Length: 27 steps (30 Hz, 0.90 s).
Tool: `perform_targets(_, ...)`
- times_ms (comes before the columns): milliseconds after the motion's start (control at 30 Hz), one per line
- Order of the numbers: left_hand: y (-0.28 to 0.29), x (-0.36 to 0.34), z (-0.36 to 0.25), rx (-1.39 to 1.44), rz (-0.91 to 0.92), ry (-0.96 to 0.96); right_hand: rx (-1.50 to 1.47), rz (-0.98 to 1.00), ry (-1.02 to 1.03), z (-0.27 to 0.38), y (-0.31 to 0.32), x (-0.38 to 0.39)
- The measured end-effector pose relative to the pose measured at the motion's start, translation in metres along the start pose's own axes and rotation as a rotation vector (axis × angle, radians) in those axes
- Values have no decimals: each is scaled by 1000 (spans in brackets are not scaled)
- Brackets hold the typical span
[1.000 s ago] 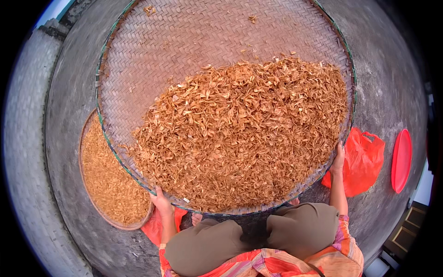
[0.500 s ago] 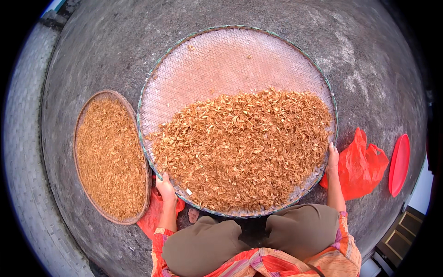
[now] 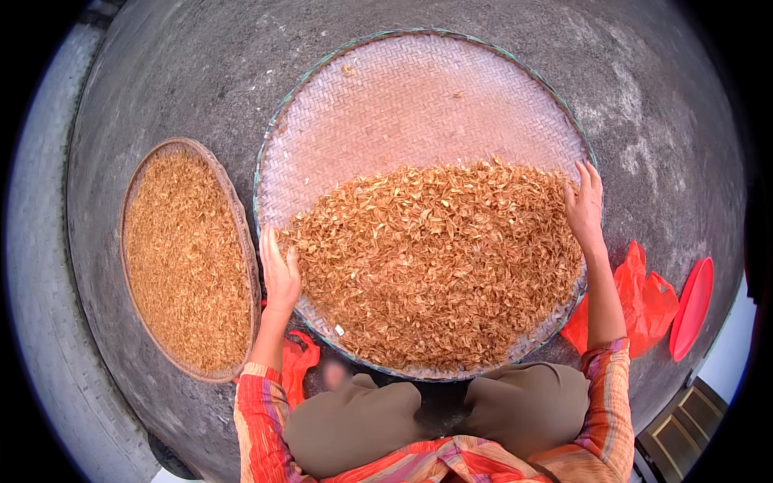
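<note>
Farther up the tray (image 3: 435,88) than before, the left hand (image 3: 279,270) and right hand (image 3: 586,205) are loosely spread at opposite sides. Lowering it to the ground (image 3: 209,88) looks done; its flakes (image 3: 443,262) remain heaped nearside, not evened out. Rim contact is unclear, one foot (image 3: 334,373) blurred.
</note>
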<state>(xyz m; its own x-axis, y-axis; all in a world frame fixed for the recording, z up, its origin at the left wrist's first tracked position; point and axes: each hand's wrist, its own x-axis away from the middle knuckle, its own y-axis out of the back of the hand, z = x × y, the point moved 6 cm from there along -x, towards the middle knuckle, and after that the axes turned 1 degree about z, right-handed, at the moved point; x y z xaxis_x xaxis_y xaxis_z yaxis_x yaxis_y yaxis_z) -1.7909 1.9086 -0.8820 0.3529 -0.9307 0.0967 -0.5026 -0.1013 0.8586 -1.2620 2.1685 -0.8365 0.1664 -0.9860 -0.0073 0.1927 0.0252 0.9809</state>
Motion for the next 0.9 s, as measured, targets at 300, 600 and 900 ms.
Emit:
perform_targets(300, -68, -101, 53, -111, 14, 18, 105, 128, 203, 103, -123, -143)
perform_targets(600, -67, -64, -71, 24, 391, -558, 119, 123, 330, 87, -163, -161)
perform_targets(900, -117, -310, -76, -1, -40, -474, 189, 83, 294, 94, -161, -157)
